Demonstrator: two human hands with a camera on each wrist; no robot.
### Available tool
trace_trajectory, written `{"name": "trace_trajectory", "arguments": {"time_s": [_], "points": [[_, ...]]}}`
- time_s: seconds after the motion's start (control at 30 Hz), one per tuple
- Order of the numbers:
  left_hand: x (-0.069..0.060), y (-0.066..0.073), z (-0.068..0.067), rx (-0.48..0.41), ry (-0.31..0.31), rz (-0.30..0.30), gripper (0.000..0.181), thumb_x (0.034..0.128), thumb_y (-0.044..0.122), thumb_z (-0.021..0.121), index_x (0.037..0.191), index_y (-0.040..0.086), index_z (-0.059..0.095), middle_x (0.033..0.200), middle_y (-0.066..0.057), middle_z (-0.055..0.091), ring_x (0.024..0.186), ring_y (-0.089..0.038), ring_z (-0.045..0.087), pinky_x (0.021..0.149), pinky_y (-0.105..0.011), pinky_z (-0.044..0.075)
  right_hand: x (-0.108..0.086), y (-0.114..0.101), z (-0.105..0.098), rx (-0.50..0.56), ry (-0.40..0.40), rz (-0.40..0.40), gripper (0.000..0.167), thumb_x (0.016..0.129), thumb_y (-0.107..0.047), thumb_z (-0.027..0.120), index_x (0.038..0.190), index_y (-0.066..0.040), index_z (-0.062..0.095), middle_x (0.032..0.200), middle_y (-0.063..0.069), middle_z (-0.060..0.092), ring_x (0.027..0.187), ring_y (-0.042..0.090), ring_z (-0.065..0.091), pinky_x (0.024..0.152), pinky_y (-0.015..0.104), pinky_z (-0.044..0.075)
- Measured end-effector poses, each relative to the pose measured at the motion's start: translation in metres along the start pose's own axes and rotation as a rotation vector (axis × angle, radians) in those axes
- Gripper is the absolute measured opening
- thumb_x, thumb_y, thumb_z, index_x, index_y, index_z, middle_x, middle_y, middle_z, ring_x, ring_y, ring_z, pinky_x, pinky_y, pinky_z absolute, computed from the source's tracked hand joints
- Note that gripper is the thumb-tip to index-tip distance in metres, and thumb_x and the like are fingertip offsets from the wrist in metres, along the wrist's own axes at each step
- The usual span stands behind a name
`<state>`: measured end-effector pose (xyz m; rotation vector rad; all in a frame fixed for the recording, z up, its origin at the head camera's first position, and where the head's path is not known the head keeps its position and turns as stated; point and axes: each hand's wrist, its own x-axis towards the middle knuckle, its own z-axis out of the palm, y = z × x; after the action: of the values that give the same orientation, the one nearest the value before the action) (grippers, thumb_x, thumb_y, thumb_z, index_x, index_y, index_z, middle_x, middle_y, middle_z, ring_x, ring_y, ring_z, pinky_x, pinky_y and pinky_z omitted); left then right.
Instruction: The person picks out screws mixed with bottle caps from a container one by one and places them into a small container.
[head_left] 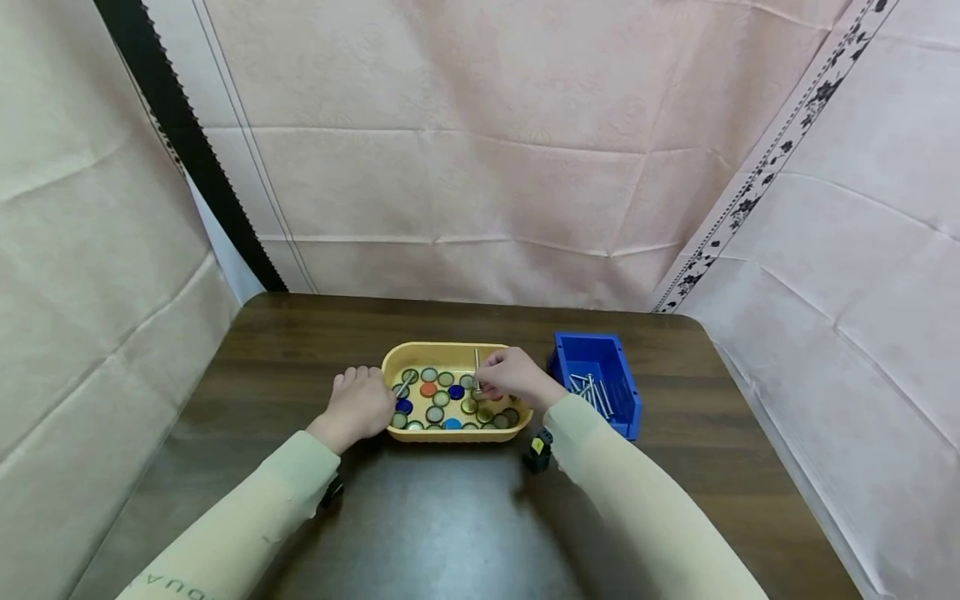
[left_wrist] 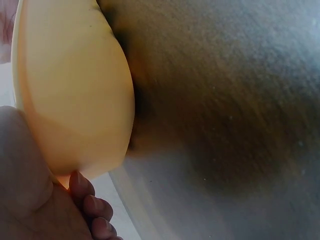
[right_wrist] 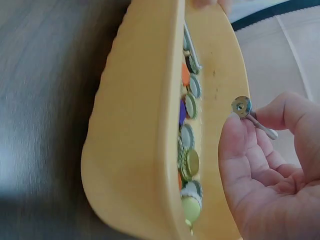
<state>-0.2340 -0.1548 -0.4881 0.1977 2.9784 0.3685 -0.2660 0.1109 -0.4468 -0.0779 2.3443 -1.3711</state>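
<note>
A yellow oval tray [head_left: 457, 435] holds several bottle caps [head_left: 441, 398] in green, orange, blue and silver. At its left end my left hand [head_left: 362, 402] grips the rim; in the left wrist view its curled fingers [left_wrist: 95, 205] show beside the tray's end wall [left_wrist: 80, 100]. My right hand [head_left: 513, 373] is above the tray's right part. Between thumb and fingertips it pinches a silver metal bolt [right_wrist: 241, 106], which has a flat round head with a hole in its middle. Another metal bolt [head_left: 407, 383] lies among the caps at the left.
Just right of the tray stands a blue bin [head_left: 630, 410] with several long metal bolts [head_left: 591, 392] in it. Both stand on a dark wooden table [head_left: 435, 508]. Pale cloth [head_left: 465, 183] hangs behind the table and along its sides.
</note>
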Motion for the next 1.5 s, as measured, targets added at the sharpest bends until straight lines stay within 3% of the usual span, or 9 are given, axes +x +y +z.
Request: {"name": "trace_trajectory", "arguments": {"time_s": [0.23, 0.47, 0.7, 0.97, 1.2, 1.5], "points": [[0.001, -0.002, 0.0, 0.007, -0.002, -0.002, 0.038, 0.0979, 0.03, 0.045, 0.107, -0.007, 0.05, 0.096, -0.018, 0.048, 0.092, -0.034, 0.039, 0.083, -0.049, 0.03, -0.008, 0.004, -0.021, 0.073, 0.015, 0.013, 0.018, 0.093, -0.014, 0.063, 0.099, 0.002, 0.063, 0.096, 0.015, 0.064, 0.087, 0.031, 0.064, 0.086, 0.05, 0.049], [0.001, -0.004, 0.0, -0.002, -0.005, -0.003, 0.038, 0.0979, 0.03, 0.046, 0.108, -0.007, 0.049, 0.096, -0.018, 0.047, 0.091, -0.034, 0.039, 0.083, -0.049, 0.03, -0.013, 0.016, -0.048, 0.096, 0.08, 0.029, 0.026, 0.091, -0.016, 0.064, 0.107, 0.005, 0.063, 0.101, 0.017, 0.064, 0.089, 0.028, 0.065, 0.085, 0.044, 0.051], [-0.001, -0.003, -0.002, -0.011, -0.008, -0.007, 0.036, 0.0979, 0.028, 0.045, 0.107, -0.007, 0.05, 0.096, -0.018, 0.047, 0.09, -0.034, 0.038, 0.083, -0.049, 0.029, -0.023, 0.031, -0.076, 0.175, 0.118, 0.004, 0.023, 0.092, -0.011, 0.059, 0.107, 0.006, 0.06, 0.101, 0.019, 0.063, 0.1, 0.04, 0.062, 0.088, 0.047, 0.049], [0.001, -0.002, -0.001, -0.008, -0.015, -0.002, 0.038, 0.0985, 0.029, 0.045, 0.108, -0.007, 0.049, 0.096, -0.018, 0.047, 0.09, -0.034, 0.038, 0.082, -0.049, 0.029, -0.036, 0.053, -0.106, 0.093, 0.207, 0.032, 0.024, 0.096, -0.02, 0.056, 0.107, 0.001, 0.057, 0.11, 0.017, 0.059, 0.098, 0.03, 0.061, 0.09, 0.046, 0.048], [0.0, -0.002, -0.001, -0.014, -0.004, -0.001, 0.036, 0.098, 0.029, 0.046, 0.105, -0.006, 0.05, 0.094, -0.018, 0.047, 0.089, -0.034, 0.038, 0.081, -0.049, 0.03, -0.04, 0.071, -0.118, 0.094, 0.256, 0.068, 0.023, 0.095, -0.015, 0.053, 0.109, 0.003, 0.054, 0.112, 0.018, 0.057, 0.1, 0.031, 0.059, 0.092, 0.046, 0.047], [-0.001, 0.0, -0.002, -0.005, -0.008, 0.002, 0.036, 0.0985, 0.029, 0.046, 0.106, -0.006, 0.049, 0.095, -0.018, 0.047, 0.09, -0.034, 0.038, 0.083, -0.049, 0.029, -0.043, 0.078, -0.119, 0.117, 0.285, 0.082, 0.021, 0.095, -0.012, 0.051, 0.109, 0.004, 0.053, 0.11, 0.018, 0.056, 0.098, 0.03, 0.06, 0.093, 0.047, 0.046]]}}
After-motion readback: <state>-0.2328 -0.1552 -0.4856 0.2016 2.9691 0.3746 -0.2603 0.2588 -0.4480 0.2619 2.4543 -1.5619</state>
